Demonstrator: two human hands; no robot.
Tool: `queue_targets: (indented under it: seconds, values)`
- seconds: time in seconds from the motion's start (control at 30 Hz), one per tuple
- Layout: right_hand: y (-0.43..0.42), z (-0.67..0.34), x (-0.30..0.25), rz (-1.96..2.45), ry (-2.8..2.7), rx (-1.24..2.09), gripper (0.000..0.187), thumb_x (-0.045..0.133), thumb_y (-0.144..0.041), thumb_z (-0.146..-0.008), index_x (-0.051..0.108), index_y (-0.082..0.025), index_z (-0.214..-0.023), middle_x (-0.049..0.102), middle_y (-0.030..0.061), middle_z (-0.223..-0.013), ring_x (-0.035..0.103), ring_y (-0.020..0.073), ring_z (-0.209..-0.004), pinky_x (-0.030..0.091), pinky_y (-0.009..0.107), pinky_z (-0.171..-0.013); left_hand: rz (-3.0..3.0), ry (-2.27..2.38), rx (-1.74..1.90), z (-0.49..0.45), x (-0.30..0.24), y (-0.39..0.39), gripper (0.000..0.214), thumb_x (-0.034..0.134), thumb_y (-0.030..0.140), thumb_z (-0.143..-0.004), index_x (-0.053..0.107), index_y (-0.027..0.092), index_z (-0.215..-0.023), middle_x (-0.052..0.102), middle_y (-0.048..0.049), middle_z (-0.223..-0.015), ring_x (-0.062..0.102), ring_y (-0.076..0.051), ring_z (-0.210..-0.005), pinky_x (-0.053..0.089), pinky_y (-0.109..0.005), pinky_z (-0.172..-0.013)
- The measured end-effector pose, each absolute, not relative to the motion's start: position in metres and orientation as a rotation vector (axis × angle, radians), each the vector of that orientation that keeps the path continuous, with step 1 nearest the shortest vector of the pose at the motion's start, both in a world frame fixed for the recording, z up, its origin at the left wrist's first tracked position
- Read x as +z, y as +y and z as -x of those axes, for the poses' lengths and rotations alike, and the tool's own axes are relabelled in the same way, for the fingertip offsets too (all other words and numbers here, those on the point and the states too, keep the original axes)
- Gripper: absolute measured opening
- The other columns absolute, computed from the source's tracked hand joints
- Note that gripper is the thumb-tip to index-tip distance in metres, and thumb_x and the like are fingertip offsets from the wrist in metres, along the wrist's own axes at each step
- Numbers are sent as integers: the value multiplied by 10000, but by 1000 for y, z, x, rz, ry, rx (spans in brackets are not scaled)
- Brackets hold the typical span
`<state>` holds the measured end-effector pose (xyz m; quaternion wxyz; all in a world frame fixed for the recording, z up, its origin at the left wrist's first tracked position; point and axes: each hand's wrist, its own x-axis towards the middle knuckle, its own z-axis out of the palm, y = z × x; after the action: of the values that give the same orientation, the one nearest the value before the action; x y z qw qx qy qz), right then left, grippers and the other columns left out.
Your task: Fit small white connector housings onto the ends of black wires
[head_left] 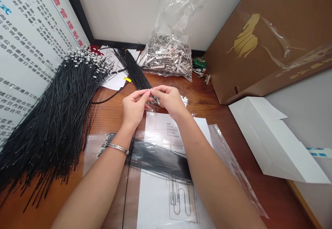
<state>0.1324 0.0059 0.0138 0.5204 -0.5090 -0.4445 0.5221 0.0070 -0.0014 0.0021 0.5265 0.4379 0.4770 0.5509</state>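
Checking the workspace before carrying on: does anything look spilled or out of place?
Slightly: small metal pieces lie loose outside the clear bag that holds many similar ones, and white bits are scattered beside the right hand. Nothing is plainly damaged.

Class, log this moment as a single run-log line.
left hand: pinching | right hand: pinching, close against left | held: cannot tell | beyond: black cord bundle, clear bag of metal clips
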Motion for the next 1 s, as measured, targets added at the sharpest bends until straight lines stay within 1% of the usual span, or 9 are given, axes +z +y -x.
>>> queue_targets:
  seconds: [0.1, 0.2, 0.4, 0.5, 0.67, 0.9, 1.0]
  values:
    - [6, -132, 13, 1198, -1053, 1259, 140, 723, -286, -652, 676, -161, -695, 570, -20, -558, 463, 83, -531, 327, 235, -493, -1069, 1147, 1314, -6, 1, -1, 202, 705, 308, -753, 743, 150, -873, 750, -49, -754, 576, -71, -448, 486, -196, -475]
    - [6, -132, 14, 1175, -1034, 1246, 150, 734, -280, -632, 651, -167, -686, 598, -14, -582, 473, 79, -529, 327, 228, -482, -1075, 1139, 1315, -6, 1, -1, 192, 683, 297, -768, 734, 146, -876, 760, -64, -820, 579, -68, -448, 488, -196, -469]
    - [7, -133, 14, 1204, -1026, 1179, 160, 721, -291, -620, 643, -170, -691, 624, 0, -616, 488, 86, -541, 328, 230, -477, -1017, 1138, 1296, -7, 3, -2, 194, 660, 273, -778, 701, 131, -903, 761, -72, -855, 580, -63, -446, 507, -200, -481]
    - [7, -133, 14, 1185, -1044, 1164, 171, 723, -294, -634, 655, -169, -728, 626, 0, -643, 501, 88, -554, 334, 231, -480, -1004, 1132, 1277, -8, 4, -3, 193, 661, 278, -783, 676, 133, -910, 760, -73, -863, 596, -71, -450, 510, -204, -477]
    - [6, -133, 14, 1156, -1093, 1202, 194, 743, -308, -650, 676, -167, -766, 635, 7, -672, 513, 92, -576, 330, 229, -473, -992, 1119, 1273, -8, 3, -2, 166, 673, 279, -777, 619, 144, -858, 753, -60, -829, 609, -81, -447, 499, -199, -454]
    - [7, -135, 12, 1141, -1102, 1221, 245, 758, -358, -639, 692, -169, -780, 660, 27, -748, 513, 97, -615, 316, 222, -460, -996, 1101, 1267, -7, 3, -3, 231, 715, 323, -739, 615, 148, -851, 752, -56, -788, 612, -87, -457, 504, -208, -476]
    - [8, -136, 11, 1145, -1088, 1236, 269, 767, -369, -629, 707, -167, -797, 661, 27, -742, 501, 95, -606, 318, 225, -461, -987, 1098, 1261, -8, 4, -3, 238, 719, 330, -727, 616, 146, -838, 757, -63, -794, 612, -88, -462, 500, -210, -480]
